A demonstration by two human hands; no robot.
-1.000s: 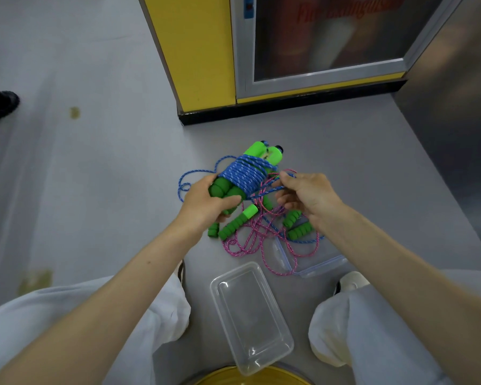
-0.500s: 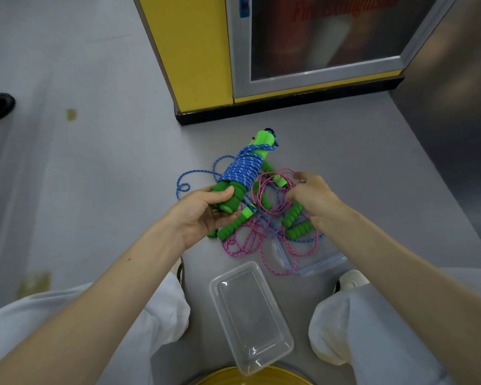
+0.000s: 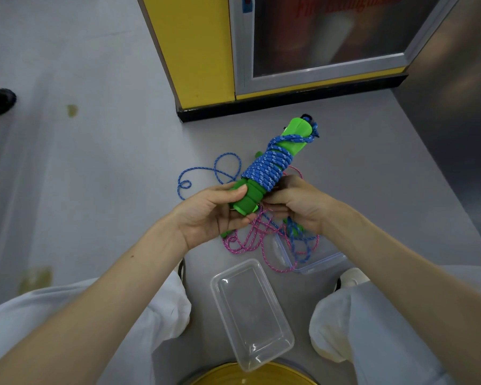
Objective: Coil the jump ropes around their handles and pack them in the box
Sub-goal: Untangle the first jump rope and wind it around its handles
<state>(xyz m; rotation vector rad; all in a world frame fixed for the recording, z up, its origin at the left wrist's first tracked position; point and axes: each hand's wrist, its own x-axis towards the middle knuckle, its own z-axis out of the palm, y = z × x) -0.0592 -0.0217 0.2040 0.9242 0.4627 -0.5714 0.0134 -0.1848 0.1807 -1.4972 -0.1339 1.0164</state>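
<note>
Right hand (image 3: 297, 207) now onto the blue-wound handles (image 3: 264, 173), left grip (image 3: 208, 215) round their base.

Two bright green foam handles (image 3: 246, 200) sit side by side, pointing to 1 o'clock, bound tightly with blue-and-white braided rope (image 3: 267, 170). At their 6 o'clock, pink braided rope (image 3: 247, 240) sprawls uncoiled on the floor. Further toward 6 o'clock lies a clear rectangular plastic box (image 3: 250, 312), open and upright.

Public building corridor: fire extinguisher cabinet (image 3: 317, 43), grey floor (image 3: 81, 176).
</note>
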